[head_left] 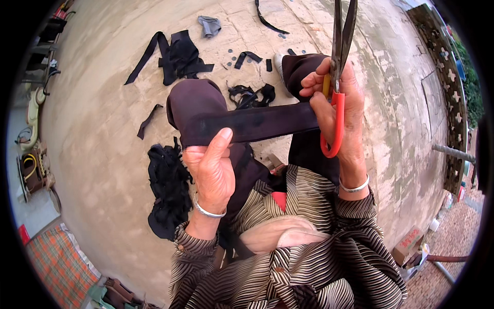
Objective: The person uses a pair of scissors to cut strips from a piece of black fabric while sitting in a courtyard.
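Observation:
A long dark fabric strip (272,122) is stretched across my lap between both hands. My left hand (212,170) is closed on its left part, with the thumb lying on top and the other fingers mostly hidden. My right hand (346,118) pinches the strip's other end and also holds a pair of scissors (338,110). The scissors have one red handle and a yellow part; their metal blades point up and away from me, slightly apart. Beneath the strip are my knees in dark trousers (198,100).
Black cloth pieces (180,56), a grey scrap (209,26) and several small round discs (230,51) lie on the concrete floor (108,144). A black fabric heap (167,190) sits left of my leg. A cardboard box (408,246) stands at the right, near a patterned wall (446,92).

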Demonstrator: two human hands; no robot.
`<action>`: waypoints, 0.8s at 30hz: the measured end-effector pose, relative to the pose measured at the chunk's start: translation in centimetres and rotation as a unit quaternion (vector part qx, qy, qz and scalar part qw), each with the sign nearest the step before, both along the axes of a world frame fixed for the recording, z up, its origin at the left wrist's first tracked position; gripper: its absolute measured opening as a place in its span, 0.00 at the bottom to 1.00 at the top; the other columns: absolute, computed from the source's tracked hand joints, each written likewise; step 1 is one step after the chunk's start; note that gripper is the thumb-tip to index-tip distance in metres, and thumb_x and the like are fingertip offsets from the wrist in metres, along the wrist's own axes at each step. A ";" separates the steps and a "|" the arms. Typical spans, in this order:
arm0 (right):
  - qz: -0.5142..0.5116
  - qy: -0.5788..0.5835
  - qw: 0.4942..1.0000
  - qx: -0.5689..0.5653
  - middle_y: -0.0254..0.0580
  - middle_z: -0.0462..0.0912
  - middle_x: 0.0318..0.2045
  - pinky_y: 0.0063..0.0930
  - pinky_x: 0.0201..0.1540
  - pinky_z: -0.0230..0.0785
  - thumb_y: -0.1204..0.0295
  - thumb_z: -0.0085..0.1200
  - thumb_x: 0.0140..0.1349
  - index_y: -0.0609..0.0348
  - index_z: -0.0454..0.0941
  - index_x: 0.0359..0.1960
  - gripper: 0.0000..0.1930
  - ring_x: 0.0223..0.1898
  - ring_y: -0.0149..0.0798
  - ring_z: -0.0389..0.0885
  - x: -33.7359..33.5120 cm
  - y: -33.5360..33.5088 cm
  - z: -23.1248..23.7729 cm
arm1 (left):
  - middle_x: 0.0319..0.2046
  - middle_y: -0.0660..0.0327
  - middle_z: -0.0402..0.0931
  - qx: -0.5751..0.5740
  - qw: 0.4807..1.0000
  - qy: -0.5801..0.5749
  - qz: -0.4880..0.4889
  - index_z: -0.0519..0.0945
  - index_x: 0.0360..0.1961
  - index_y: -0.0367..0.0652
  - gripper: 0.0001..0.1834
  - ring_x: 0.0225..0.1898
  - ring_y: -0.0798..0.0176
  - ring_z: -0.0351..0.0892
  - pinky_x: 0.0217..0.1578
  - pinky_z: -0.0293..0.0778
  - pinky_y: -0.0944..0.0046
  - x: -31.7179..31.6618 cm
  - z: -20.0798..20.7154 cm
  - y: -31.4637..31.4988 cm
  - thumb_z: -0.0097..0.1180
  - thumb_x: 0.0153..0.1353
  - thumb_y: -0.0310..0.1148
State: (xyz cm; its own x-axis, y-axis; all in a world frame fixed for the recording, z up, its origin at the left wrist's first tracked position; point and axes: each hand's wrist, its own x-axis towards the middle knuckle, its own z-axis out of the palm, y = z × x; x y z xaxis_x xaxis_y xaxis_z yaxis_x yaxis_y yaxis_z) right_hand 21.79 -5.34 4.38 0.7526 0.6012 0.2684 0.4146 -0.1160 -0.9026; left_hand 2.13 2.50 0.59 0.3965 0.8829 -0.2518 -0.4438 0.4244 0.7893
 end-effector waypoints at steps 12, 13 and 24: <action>0.207 0.038 0.978 -0.002 0.35 0.78 0.32 0.16 0.33 0.69 0.89 0.55 0.54 0.62 0.69 0.46 0.18 0.30 0.22 0.75 -4.2 0.3 0.8 | 0.29 0.62 0.83 -0.002 0.999 0.031 0.025 0.83 0.25 0.38 0.05 0.29 0.68 0.82 0.32 0.77 0.68 0.9 1.1 -0.8 0.62 0.58 0.19; 0.211 0.018 0.977 -0.002 0.35 0.79 0.32 0.16 0.32 0.69 0.89 0.55 0.54 0.63 0.69 0.45 0.18 0.29 0.22 0.75 -4.3 0.4 0.7 | 0.28 0.62 0.83 0.007 0.999 0.030 0.014 0.83 0.24 0.38 0.06 0.29 0.69 0.82 0.31 0.76 0.69 0.7 1.0 -0.9 0.62 0.57 0.19; 0.218 -0.197 0.956 0.004 0.45 0.72 0.25 0.36 0.25 0.69 0.83 0.57 0.46 0.62 0.69 0.41 0.18 0.26 0.47 0.76 -6.0 1.7 0.3 | 0.40 0.59 0.82 0.052 0.998 0.028 -0.015 0.81 0.42 0.31 0.07 0.37 0.69 0.80 0.36 0.74 0.71 1.1 1.2 -1.3 0.56 0.62 0.18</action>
State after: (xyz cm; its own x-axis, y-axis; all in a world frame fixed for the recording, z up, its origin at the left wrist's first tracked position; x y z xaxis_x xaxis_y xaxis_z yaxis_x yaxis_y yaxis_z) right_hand 15.76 -3.69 4.64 0.2712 0.8311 0.4855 0.7301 0.1511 -0.6664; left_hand 3.23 1.19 1.78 0.4112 0.8931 -0.1823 -0.3850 0.3515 0.8534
